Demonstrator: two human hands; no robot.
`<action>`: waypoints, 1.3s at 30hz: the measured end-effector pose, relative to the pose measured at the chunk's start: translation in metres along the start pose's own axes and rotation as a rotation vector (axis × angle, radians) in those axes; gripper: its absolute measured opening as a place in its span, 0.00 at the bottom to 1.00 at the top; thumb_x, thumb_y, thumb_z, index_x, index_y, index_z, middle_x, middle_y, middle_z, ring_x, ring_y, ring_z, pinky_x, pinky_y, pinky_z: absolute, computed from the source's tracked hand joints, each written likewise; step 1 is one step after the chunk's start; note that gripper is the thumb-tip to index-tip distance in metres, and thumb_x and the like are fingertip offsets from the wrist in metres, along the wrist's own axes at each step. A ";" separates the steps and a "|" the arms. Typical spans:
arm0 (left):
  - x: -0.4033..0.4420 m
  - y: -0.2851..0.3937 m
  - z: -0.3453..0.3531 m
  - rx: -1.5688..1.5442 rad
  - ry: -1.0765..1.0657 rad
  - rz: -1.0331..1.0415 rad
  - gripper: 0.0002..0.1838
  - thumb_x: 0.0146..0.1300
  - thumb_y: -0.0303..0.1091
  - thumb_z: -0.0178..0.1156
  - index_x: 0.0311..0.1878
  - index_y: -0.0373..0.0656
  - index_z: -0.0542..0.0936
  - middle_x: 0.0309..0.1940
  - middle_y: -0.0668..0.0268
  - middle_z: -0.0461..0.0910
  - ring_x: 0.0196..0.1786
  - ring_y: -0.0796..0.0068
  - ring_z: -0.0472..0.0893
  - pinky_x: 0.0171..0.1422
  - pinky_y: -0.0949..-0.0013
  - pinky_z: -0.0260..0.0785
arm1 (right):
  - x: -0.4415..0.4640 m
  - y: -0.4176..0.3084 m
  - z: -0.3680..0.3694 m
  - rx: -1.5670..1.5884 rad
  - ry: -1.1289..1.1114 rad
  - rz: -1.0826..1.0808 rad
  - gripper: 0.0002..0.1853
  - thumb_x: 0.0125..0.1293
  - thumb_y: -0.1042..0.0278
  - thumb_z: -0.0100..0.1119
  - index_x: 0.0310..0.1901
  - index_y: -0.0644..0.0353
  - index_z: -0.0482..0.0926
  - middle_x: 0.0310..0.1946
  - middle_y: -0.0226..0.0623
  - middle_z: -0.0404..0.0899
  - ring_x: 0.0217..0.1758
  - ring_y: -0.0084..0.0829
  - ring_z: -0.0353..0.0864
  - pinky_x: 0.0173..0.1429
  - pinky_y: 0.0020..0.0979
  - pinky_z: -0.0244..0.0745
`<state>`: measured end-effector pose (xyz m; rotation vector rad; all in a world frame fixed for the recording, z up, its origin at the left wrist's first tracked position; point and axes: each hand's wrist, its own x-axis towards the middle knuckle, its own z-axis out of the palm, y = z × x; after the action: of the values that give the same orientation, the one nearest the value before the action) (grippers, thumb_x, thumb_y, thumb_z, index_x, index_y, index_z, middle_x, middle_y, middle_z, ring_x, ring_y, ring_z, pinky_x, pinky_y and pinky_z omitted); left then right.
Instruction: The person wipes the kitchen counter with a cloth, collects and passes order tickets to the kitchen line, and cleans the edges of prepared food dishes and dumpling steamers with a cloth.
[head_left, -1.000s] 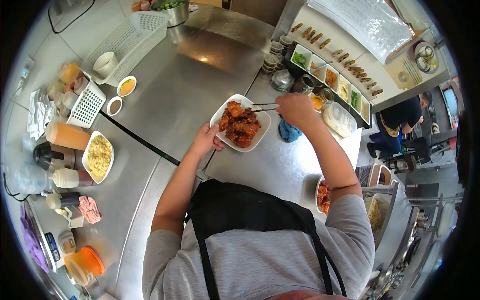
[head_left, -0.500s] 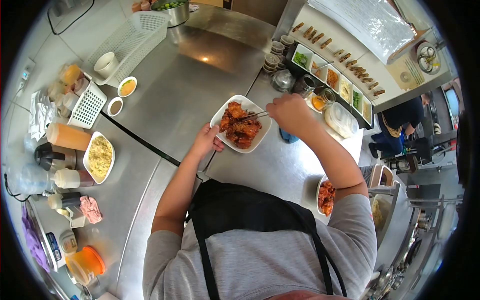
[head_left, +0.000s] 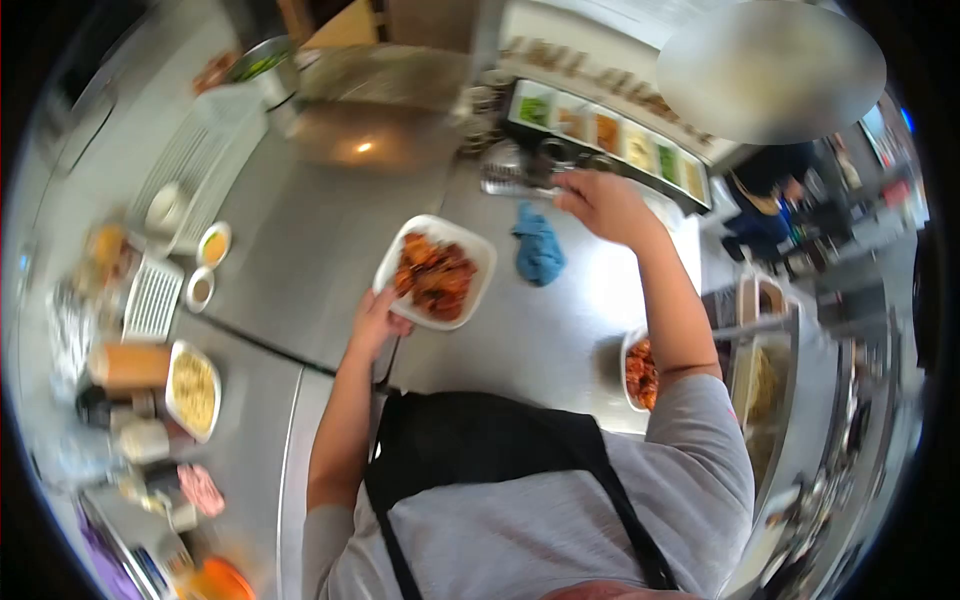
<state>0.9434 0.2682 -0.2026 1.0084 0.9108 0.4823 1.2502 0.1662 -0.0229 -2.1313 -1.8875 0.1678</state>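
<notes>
My left hand (head_left: pixel 376 322) grips the near left rim of a white square bowl (head_left: pixel 482 262), its thumb over the edge. Saucy, glazed fried chicken pieces (head_left: pixel 436 280) fill the bowl, which is held above the steel counter. My right hand (head_left: pixel 603 205) is stretched out to the far right, its fingers closed around thin metal tongs (head_left: pixel 540 191), which are blurred. The tips of the tongs are close to jars and a metal holder (head_left: pixel 503 170). A crumpled blue cloth (head_left: pixel 538 247) lies between the bowl and my right arm.
A topping rack (head_left: pixel 605 135) with several compartments stands at the back right. Another bowl of glazed chicken (head_left: pixel 640 370) sits by my right elbow. To the left are a bowl of yellowish food (head_left: pixel 193 392), small sauce cups (head_left: pixel 214 244) and bottles (head_left: pixel 130 365). A person (head_left: pixel 765 200) stands far right.
My right hand has lifted the tongs out of the bowl and moved away toward the jars at the back. The bowl is tilted a little in my left hand. The view has shifted, uncovering the blue cloth.
</notes>
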 end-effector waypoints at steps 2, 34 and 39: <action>0.000 0.000 0.005 0.030 0.017 0.003 0.16 0.61 0.44 0.44 0.41 0.40 0.64 0.22 0.64 0.72 0.18 0.77 0.73 0.20 0.74 0.70 | -0.012 0.039 -0.024 0.059 0.191 0.184 0.16 0.55 0.58 0.49 0.41 0.60 0.73 0.32 0.46 0.75 0.38 0.45 0.74 0.41 0.37 0.68; -0.001 0.008 0.008 0.086 0.037 -0.044 0.14 0.62 0.41 0.41 0.43 0.42 0.66 0.21 0.65 0.73 0.17 0.79 0.73 0.20 0.76 0.70 | 0.047 0.041 0.128 -0.128 -0.319 0.416 0.16 0.50 0.58 0.51 0.36 0.61 0.76 0.37 0.43 0.76 0.42 0.39 0.76 0.44 0.36 0.71; 0.004 -0.002 0.004 0.136 0.008 -0.020 0.14 0.62 0.42 0.40 0.41 0.41 0.67 0.18 0.66 0.72 0.16 0.79 0.72 0.19 0.77 0.68 | 0.054 0.049 0.167 -0.086 -0.270 0.217 0.11 0.49 0.65 0.51 0.34 0.59 0.77 0.34 0.41 0.77 0.37 0.37 0.77 0.39 0.34 0.71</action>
<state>0.9484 0.2680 -0.2053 1.1209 0.9698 0.4119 1.2583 0.2377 -0.1906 -2.4774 -1.8242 0.4480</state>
